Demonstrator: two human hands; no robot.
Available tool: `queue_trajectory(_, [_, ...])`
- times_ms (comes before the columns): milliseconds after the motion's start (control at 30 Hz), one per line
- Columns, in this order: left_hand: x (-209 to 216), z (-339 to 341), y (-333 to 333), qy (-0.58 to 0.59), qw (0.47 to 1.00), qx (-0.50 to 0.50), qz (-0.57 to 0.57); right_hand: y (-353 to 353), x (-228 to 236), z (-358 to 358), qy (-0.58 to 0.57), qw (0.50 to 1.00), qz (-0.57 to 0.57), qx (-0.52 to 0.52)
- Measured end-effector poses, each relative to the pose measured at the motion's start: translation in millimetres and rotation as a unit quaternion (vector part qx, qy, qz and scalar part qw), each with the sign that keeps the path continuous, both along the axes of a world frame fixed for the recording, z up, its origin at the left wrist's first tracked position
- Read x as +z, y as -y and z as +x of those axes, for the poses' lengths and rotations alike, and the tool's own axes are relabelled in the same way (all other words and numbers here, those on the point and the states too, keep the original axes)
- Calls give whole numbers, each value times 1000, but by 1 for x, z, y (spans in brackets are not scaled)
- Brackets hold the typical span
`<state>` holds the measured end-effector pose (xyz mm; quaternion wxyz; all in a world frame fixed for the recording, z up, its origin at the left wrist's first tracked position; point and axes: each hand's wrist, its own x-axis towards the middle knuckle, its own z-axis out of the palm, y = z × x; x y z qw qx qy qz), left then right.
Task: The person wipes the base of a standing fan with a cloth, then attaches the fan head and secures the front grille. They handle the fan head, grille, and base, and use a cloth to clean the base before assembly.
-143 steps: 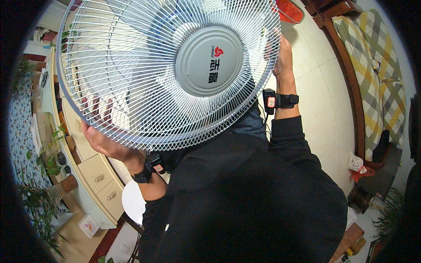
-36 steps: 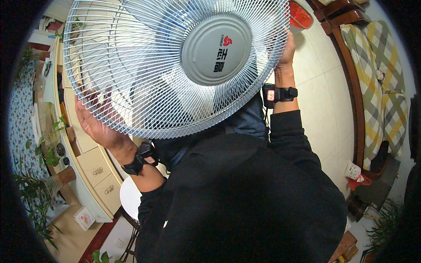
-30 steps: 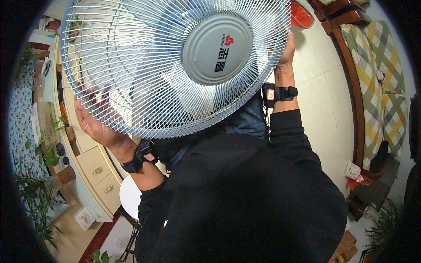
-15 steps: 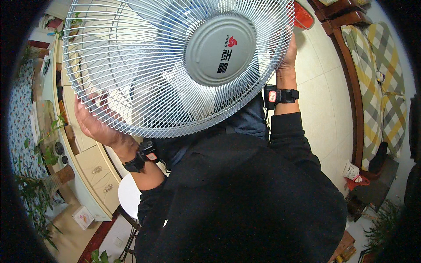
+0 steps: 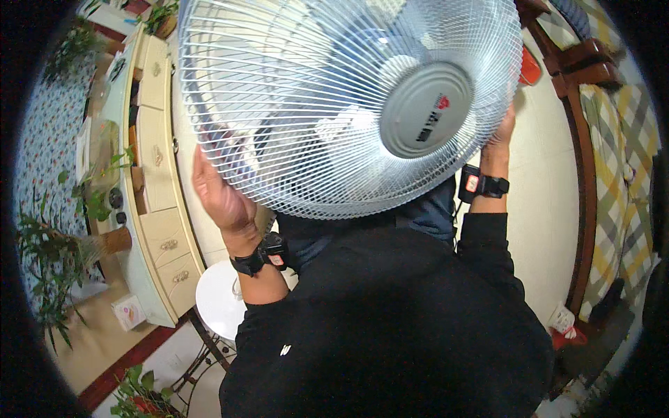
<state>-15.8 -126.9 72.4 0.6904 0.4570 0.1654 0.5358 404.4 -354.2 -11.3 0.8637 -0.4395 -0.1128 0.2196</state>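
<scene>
The fan head (image 5: 334, 118) is located between the two hands, above the person's lap, its wire guard tilted and its upper edge cut off by the frame. The left hand (image 5: 226, 198) is partly open, palm against the lower left rim, fingers curled behind the wires. The right hand (image 5: 503, 132) grips the right rim; its fingers are largely hidden by the guard, so how far they are closed cannot be determined. Black wrist devices are strapped on both wrists. To the left: a cream cabinet (image 5: 160, 226) with drawers, potted plants (image 5: 45, 244), and a round white stool (image 5: 214, 306) partly covered by the left forearm. To the right: a wood-framed sofa with checked cushions (image 5: 610, 139), and a red object (image 5: 531, 67) beside the guard, partly obscured by it. Markings: the grey hub disc (image 5: 426, 111) bears a red emblem and dark characters, blurred; each wrist device carries a small reddish label.
</scene>
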Motion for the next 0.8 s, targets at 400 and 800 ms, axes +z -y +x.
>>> queue_trajectory(400, [-15, 7, 35, 57, 993, -4, -105, 2, 0, 1, 24, 999, -30, -7])
queue_trajectory(800, [-15, 2, 42, 90, 985, -9, -147, 7, 8, -10, 24, 999, -6, 38])
